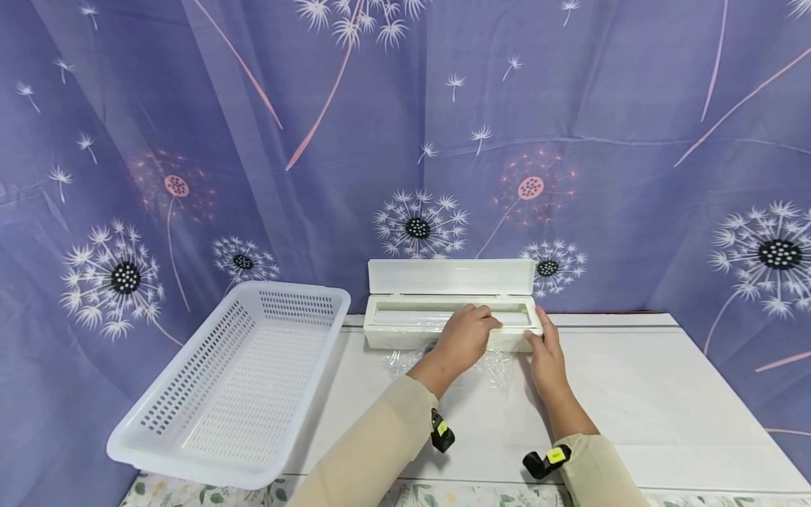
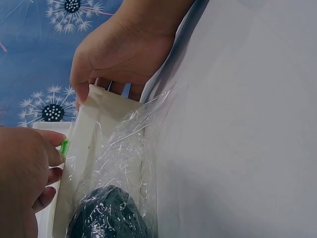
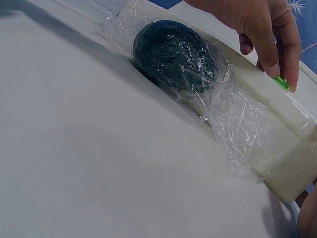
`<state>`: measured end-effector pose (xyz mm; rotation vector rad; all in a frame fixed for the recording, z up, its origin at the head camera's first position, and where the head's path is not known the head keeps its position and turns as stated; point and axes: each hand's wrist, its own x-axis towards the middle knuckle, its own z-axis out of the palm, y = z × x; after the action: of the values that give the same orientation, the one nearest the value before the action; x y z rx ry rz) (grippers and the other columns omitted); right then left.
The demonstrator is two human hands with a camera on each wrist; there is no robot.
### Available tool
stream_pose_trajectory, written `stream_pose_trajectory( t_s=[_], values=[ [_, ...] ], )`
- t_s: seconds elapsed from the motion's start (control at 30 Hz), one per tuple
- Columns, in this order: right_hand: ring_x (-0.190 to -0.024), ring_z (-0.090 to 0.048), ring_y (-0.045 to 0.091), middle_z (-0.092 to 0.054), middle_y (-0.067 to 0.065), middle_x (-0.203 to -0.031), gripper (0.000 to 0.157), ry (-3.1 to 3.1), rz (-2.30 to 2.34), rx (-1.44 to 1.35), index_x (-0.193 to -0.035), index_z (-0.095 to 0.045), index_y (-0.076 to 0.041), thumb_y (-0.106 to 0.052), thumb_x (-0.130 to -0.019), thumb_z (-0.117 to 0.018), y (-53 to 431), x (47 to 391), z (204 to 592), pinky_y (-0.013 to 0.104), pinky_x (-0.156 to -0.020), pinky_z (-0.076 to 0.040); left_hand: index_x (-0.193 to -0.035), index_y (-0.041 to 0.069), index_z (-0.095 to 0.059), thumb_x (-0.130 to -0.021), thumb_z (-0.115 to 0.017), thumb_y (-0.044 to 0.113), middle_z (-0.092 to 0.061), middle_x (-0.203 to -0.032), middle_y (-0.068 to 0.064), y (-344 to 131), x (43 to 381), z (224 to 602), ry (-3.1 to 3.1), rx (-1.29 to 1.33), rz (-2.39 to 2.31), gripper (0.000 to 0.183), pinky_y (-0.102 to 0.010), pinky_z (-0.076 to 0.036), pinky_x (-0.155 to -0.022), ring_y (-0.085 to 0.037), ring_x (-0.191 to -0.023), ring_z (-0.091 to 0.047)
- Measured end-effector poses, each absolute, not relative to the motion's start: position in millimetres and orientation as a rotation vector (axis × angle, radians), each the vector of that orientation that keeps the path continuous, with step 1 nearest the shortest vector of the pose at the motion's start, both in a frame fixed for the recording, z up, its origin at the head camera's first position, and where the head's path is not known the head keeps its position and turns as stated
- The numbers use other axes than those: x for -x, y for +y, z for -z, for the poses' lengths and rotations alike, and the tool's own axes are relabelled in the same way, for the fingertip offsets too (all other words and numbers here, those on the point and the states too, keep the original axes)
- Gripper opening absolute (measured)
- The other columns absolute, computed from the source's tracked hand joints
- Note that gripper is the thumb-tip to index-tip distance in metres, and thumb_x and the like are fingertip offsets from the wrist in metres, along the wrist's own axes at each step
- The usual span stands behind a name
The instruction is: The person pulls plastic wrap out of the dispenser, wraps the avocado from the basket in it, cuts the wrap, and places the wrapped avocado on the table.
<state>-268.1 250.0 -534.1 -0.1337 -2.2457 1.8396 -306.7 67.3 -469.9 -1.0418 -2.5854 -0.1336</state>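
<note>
The left hand [image 1: 464, 339] is pinching a small green slider [image 3: 281, 83] between thumb and fingertip at the front edge of a white box [image 1: 391, 340], while the right hand [image 1: 546, 358] is gripping the box's right end, thumb toward the near side. Just beyond the left fingers, a white roll [image 1: 399, 318] is lying inside the box, and the raised lid [image 1: 451, 277] is standing behind it. Clear film [image 3: 241, 124] is hanging down the front below those fingertips, covering a dark round bundle [image 3: 173, 57] to their left (its exact make is hard to tell through the glare). The step in hand seems to be cutting the film with the slider; whether the film is already parting, the views are not showing. The next move is probably calling for a level slide along the edge, left fingers keeping their pinch and right fingers bracing the box against shifting.
</note>
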Motion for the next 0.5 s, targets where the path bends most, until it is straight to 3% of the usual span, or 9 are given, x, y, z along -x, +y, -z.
stream_pose_trajectory(
  t_s=[0.5],
  values=[
    [-0.159, -0.009, 0.029, -0.007, 0.009, -0.170, 0.063, -2.222, -1.879, 0.142, -0.164, -0.010, -0.023, -0.016, -0.107, -0.036, 248.8, 266.6, 530.6, 0.046, -0.129, -0.011, -0.119, 0.026, -0.075, -0.098, -0.060, 0.008, -0.067, -0.107, 0.010, 63.0, 306.9, 470.6, -2.562, 1.038, 0.176, 0.032, -0.022, -0.050, -0.086, -0.010, -0.091, -0.061]
  ],
)
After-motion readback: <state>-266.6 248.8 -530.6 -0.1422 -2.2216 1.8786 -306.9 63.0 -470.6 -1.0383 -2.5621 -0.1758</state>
